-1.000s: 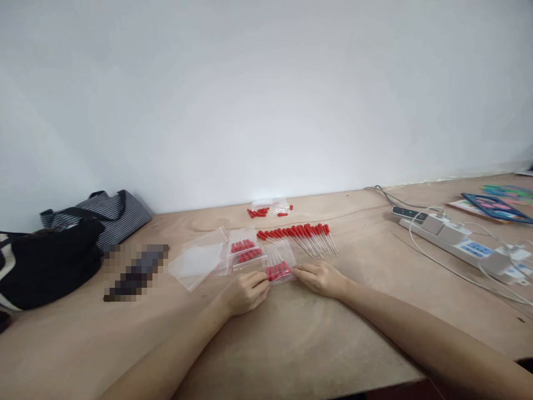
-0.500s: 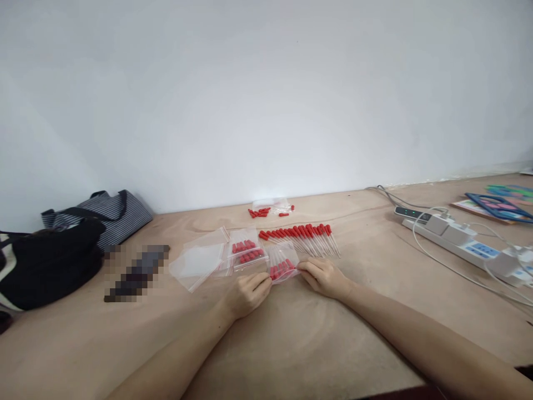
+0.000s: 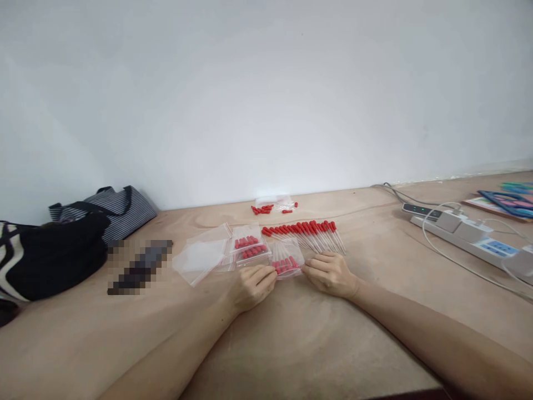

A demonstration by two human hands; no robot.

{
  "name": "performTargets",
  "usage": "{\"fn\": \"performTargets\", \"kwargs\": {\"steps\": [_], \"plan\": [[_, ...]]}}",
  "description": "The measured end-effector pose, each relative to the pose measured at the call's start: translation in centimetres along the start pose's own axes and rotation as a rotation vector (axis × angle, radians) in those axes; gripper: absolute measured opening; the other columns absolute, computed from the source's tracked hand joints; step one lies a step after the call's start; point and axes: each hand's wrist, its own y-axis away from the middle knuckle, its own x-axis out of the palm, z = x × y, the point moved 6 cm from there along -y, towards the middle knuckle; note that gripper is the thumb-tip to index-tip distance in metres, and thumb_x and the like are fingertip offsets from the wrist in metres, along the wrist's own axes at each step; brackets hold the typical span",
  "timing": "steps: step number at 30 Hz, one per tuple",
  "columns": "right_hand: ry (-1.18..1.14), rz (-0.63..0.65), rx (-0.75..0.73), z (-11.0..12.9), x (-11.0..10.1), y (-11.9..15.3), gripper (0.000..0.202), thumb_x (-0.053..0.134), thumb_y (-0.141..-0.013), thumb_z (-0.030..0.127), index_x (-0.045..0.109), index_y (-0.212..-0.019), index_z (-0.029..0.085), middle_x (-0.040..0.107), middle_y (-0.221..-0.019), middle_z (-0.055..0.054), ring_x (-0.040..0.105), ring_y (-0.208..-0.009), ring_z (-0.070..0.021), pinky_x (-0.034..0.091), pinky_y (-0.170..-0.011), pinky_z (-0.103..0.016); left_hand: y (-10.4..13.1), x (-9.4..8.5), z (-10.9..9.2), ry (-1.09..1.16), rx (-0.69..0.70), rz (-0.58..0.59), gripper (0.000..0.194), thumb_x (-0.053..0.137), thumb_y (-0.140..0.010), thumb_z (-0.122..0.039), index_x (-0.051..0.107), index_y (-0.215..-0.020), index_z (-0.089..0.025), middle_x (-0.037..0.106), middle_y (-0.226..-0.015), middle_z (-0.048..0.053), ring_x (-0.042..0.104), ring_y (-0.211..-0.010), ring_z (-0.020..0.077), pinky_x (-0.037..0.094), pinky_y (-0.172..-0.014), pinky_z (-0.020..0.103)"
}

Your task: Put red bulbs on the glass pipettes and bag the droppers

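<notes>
A clear zip bag [image 3: 286, 251] lies flat on the wooden table with several red-bulbed droppers inside, bulbs toward me. My left hand [image 3: 254, 286] is closed at its near left corner, fingers pressed together on the plastic. On the opposite corner, my right hand [image 3: 331, 275] pinches the bag's edge; its fingertips are partly hidden. Just beyond is a slanted row of loose droppers [image 3: 310, 230], with red bulbs away from me and thin clear tubes pointing near right. Two filled zip bags [image 3: 250, 243] overlap to the left, beside a fan of flat, unfilled zip bags [image 3: 202, 247].
Against the wall lie more red bulbs [image 3: 262, 209] with clear plastic. At left are a black bag [image 3: 62, 261], a striped bag [image 3: 120, 208] and a pixelated dark object [image 3: 144, 266]. A white power strip [image 3: 466, 233] with cables and blue scissors-like handles [image 3: 506, 203] occupy the right.
The view has shifted slightly. Both hands stay at the near corners of the bag, whose near edge now lies flatter, with the red bulbs showing more clearly.
</notes>
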Motion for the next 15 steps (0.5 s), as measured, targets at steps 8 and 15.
{"fn": "performTargets", "kwargs": {"steps": [8, 15], "plan": [[-0.006, -0.065, 0.025, 0.3, -0.6, -0.6, 0.009, 0.051, -0.079, 0.017, 0.060, -0.078, 0.016, 0.063, -0.069, 0.000, 0.052, -0.060, -0.0091, 0.033, -0.053, -0.023, -0.8, -0.4, -0.5, 0.038, 0.067, -0.066, 0.014, 0.047, -0.079, -0.007, 0.058, -0.075, -0.014, 0.067, -0.068, 0.001, 0.061, -0.057, 0.0119, 0.050, -0.054, 0.023], [-0.003, -0.062, -0.017, 1.2, -0.1, -0.8, 0.014, 0.048, -0.081, 0.016, 0.060, -0.073, 0.017, 0.061, -0.063, 0.001, 0.049, -0.056, -0.0084, 0.031, -0.052, -0.024, -0.7, 0.0, -0.2, 0.129, 0.016, -0.067, 0.015, 0.048, -0.076, -0.006, 0.055, -0.066, -0.015, 0.064, -0.063, 0.001, 0.055, -0.055, 0.0113, 0.048, -0.056, 0.026]]}}
